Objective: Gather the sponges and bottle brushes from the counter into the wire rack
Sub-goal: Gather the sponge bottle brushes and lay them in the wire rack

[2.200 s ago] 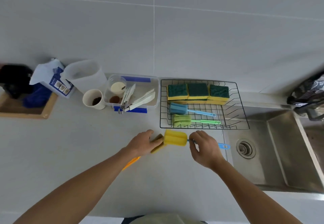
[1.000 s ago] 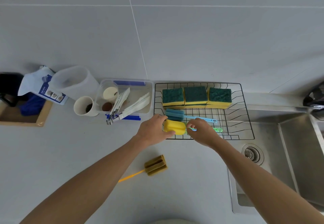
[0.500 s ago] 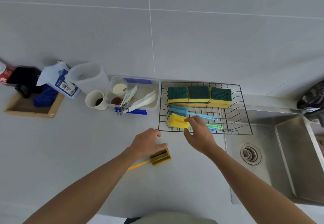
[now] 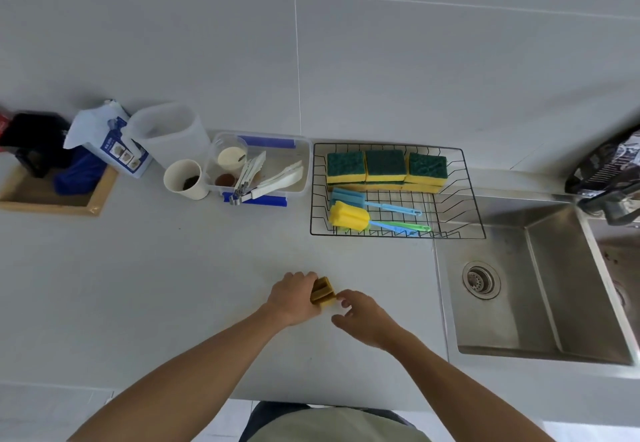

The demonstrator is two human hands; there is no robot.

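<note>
Three green-and-yellow sponges (image 4: 385, 167) and three bottle brushes (image 4: 348, 215) are lying in the wire rack (image 4: 469, 199); a fourth, mustard brush (image 4: 322, 290) is sitting on the counter (image 4: 173, 286).

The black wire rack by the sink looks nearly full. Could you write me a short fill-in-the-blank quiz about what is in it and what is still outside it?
1. Along the back of the black wire rack stand ___ green-topped yellow sponges.
2. The bright yellow foam brush head lies ___ the rack.
3. The brownish ridged foam brush head on the grey counter sits under the person's ___ hand.
4. Right of the rack is a steel ___ with a round drain.

Missing words: three; inside; left; sink
</note>
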